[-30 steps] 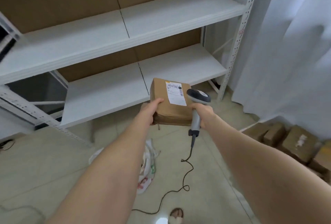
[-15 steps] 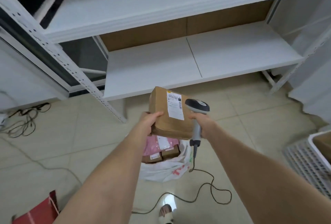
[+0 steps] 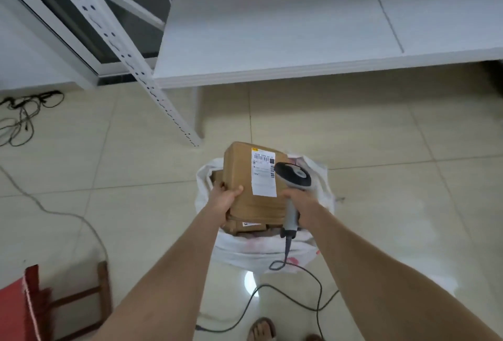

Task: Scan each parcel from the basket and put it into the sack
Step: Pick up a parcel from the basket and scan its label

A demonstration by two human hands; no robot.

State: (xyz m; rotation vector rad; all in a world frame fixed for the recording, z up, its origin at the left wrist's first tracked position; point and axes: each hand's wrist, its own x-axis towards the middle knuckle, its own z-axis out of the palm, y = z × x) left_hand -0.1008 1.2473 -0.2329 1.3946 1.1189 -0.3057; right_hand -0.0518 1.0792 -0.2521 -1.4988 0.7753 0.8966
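A brown cardboard parcel [image 3: 245,177] with a white shipping label faces up, held at its near left corner by my left hand [image 3: 224,200]. My right hand [image 3: 298,201] grips the grey handle of a corded barcode scanner [image 3: 293,177], whose dark head sits over the label's right edge. Both are directly above the open white sack [image 3: 321,180] on the floor. Inside the sack, under the parcel, other brown parcels [image 3: 250,227] show partly. The basket is out of view.
A low white shelf [image 3: 285,41] and its perforated steel post [image 3: 163,101] stand beyond the sack. The scanner cable [image 3: 307,297] loops on the tiles near my sandalled foot [image 3: 262,329]. A red-seated wooden stool [image 3: 40,305] sits lower left; loose cables [image 3: 21,117] lie far left.
My view has swung down and left from the shelves to the floor. The parcel and scanner have come over the open sack; both grips are unchanged.
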